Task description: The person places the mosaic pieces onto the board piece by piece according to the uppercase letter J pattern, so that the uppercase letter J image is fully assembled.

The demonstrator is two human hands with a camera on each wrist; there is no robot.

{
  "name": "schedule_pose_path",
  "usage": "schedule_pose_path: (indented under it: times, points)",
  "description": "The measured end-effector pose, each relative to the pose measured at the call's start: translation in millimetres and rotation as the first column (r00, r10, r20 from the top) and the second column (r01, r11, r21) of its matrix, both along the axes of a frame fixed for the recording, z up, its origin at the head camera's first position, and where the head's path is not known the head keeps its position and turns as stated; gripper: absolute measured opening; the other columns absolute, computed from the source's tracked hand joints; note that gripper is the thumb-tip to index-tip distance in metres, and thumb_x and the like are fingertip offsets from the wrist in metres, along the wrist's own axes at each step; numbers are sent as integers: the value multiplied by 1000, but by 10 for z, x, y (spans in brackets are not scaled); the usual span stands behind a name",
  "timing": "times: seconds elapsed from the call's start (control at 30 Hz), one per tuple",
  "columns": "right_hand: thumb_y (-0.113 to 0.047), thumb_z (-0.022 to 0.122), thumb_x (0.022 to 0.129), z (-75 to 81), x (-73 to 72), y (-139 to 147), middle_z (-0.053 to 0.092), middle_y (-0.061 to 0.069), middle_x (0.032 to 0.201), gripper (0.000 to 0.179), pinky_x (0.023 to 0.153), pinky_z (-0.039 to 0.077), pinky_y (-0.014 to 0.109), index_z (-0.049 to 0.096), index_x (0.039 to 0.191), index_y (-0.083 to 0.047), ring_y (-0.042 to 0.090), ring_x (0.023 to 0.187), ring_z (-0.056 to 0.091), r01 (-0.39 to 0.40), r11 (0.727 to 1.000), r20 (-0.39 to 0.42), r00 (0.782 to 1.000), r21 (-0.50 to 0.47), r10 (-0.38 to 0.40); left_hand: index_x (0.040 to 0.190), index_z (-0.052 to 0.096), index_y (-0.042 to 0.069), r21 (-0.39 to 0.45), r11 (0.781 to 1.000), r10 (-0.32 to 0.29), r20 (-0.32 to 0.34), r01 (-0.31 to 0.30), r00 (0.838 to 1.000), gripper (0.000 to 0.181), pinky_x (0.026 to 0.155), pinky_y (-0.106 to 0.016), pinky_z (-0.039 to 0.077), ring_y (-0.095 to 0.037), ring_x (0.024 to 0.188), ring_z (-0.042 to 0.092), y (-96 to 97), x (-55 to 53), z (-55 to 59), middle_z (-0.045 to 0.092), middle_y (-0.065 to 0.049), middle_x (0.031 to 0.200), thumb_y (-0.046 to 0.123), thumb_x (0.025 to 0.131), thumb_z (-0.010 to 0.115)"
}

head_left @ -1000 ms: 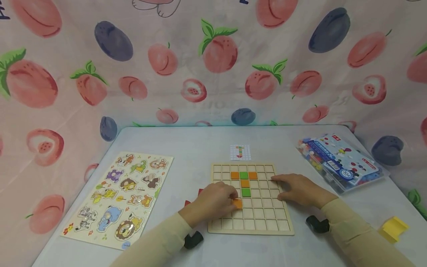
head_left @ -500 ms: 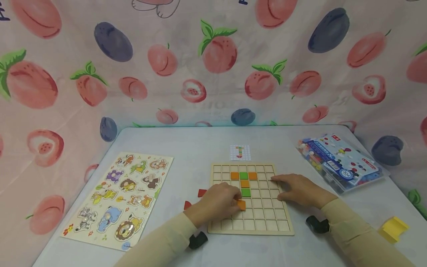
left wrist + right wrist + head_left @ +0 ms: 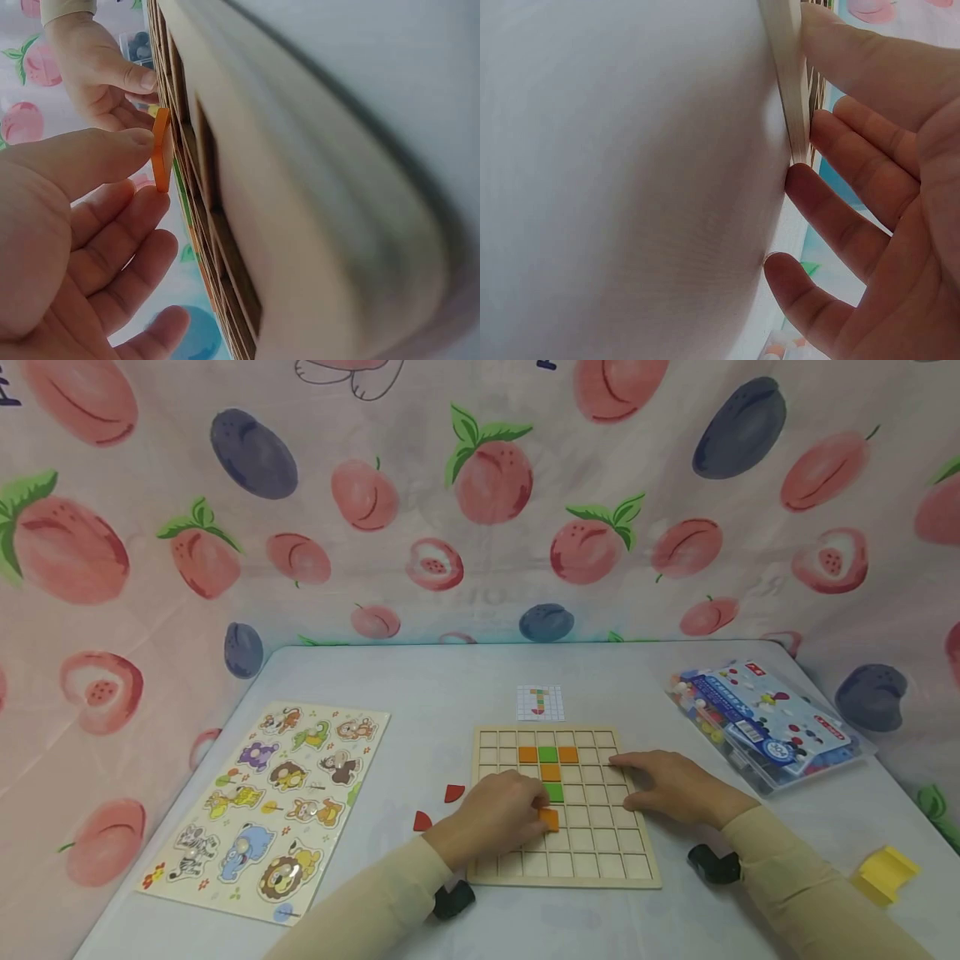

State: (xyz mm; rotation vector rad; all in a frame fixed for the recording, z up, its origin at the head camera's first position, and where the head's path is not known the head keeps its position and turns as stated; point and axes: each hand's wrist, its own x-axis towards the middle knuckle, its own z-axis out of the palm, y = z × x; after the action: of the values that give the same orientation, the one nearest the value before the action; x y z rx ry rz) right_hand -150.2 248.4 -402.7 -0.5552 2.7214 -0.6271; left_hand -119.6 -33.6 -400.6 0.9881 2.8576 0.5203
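Observation:
My left hand (image 3: 491, 814) pinches an orange square tile (image 3: 552, 820) between thumb and fingertips over the wooden grid board (image 3: 564, 887). In the left wrist view the tile (image 3: 160, 154) stands on edge in the fingers, close against the board's cells. Orange and green tiles sit in the grid: a row with a green tile (image 3: 548, 754) in its middle, then an orange tile (image 3: 551, 772) and a green tile (image 3: 555, 792) below. My right hand (image 3: 678, 787) rests at the board's right edge, fingers spread; the right wrist view shows fingertips touching the board's side (image 3: 789, 82).
Two red quarter-circle pieces (image 3: 453, 793) lie left of the board. Behind it is a small pattern card (image 3: 540, 702). An animal puzzle (image 3: 288, 810) lies at left, a plastic case of beads (image 3: 772, 722) at back right, a yellow piece (image 3: 885, 875) at front right.
My left hand has slid right over the board with the orange tile, now below the lower green tile. Both red pieces have come into fuller view. The right hand stays put.

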Motion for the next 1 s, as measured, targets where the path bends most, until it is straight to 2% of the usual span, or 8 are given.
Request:
schedule_pose_path:
  times: [0.6, 1.0]
  points:
    - [-32, 79, 86, -9, -15, -5, 54, 22, 141, 65, 106, 34, 61, 56, 141, -6, 46, 132, 45, -12, 1000, -19, 1000, 25, 13, 96, 74, 14, -4, 1000, 9, -18, -9, 1000, 16, 68, -21, 44, -9, 73, 51, 41, -30, -13, 63, 9, 78, 26, 87, 78]
    - [-33, 79, 86, -4, -15, -12, 53, 22, 142, 66, 107, 33, 62, 56, 142, -8, 46, 133, 43, 5, 999, 1, 1000, 34, -5, 96, 74, 14, -20, 1000, -13, -24, 13, 1000, 18, 72, -22, 46, -10, 77, 54, 68, -50, -22, 65, 9, 80, 28, 87, 79]
